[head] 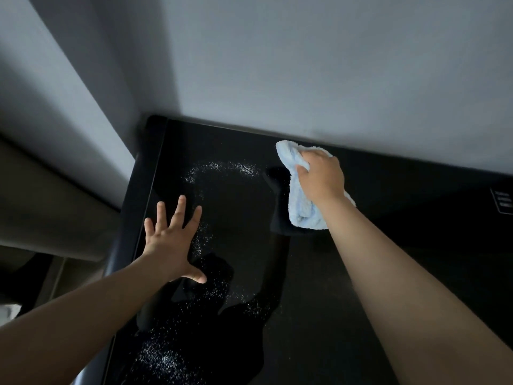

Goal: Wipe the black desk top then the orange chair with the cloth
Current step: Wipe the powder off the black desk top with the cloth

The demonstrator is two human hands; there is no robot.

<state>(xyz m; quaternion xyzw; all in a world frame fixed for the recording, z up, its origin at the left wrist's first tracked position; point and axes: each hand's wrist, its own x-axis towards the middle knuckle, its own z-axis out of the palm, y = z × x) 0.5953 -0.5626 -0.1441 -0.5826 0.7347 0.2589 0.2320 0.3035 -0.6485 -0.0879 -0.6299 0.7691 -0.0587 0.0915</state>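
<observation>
The glossy black desk top (347, 287) fills the lower middle and right of the head view and reflects my arms. White specks of dust lie on it in a curved band at the left and near the front. My right hand (320, 177) grips a light blue cloth (302, 212) bunched under its fingers, near the desk's far edge by the wall. My left hand (170, 240) lies flat on the desk near its left edge, fingers spread and straight. The orange chair is not in view.
A grey wall (305, 65) rises directly behind the desk's far edge. To the left a grey surface (55, 195) runs beside the desk, with a dark gap below it. A small white-lined label (503, 200) sits at the desk's right.
</observation>
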